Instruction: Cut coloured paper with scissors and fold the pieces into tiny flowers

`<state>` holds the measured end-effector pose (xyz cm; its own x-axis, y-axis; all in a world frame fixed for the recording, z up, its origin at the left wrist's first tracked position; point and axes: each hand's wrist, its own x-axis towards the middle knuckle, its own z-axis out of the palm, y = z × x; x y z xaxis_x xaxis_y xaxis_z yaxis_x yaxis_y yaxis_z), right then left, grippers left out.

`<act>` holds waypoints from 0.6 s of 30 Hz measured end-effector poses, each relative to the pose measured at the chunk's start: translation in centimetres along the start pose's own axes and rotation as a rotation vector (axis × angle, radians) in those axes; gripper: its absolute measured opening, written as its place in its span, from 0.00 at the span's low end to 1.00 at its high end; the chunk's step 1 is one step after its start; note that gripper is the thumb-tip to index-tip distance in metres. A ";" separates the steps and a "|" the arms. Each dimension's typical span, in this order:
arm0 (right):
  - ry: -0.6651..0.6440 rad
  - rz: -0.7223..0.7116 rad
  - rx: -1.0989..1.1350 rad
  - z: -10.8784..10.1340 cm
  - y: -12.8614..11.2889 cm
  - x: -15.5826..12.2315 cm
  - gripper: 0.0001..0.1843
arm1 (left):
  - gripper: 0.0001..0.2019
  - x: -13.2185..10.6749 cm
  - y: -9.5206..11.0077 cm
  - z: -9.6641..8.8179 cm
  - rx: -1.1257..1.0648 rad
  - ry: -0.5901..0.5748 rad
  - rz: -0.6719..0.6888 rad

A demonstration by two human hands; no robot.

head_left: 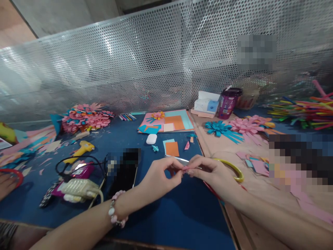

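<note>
My left hand (162,177) and my right hand (210,172) meet over the blue table, fingertips pinched on one small folded pink paper (185,168). Most of that paper is hidden by the fingers. Scissors with yellow handles (235,170) lie beneath my right hand, their blades (175,158) pointing left. Just beyond the hands are an orange paper square (172,148) over a light blue one, a small folded blue paper piece (155,148) and a small folded pink piece (187,145). A white earbud case (151,139) sits behind them.
A phone (125,173), a yellow glue gun (82,150) and cables occupy the left. Stacked coloured paper (177,118) lies at the back. Paper flowers (88,118), a purple cup (229,103) and a tissue pack (206,104) stand near the perforated metal screen (156,62). Another person's hand (6,184) holds red-handled scissors.
</note>
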<state>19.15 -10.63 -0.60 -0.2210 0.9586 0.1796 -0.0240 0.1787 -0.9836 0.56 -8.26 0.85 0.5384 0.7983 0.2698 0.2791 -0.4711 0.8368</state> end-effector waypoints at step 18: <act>0.000 0.123 -0.032 0.2 -0.9 0.1 0.10 | 0.09 0.5 -1.2 0.1 -0.312 -0.088 -0.173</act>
<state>19.00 -10.72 0.33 -0.2201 0.9738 0.0574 0.0345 0.0666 -0.9972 0.59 -7.36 -0.12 0.5744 0.8145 0.0809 0.1236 -0.1841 0.9751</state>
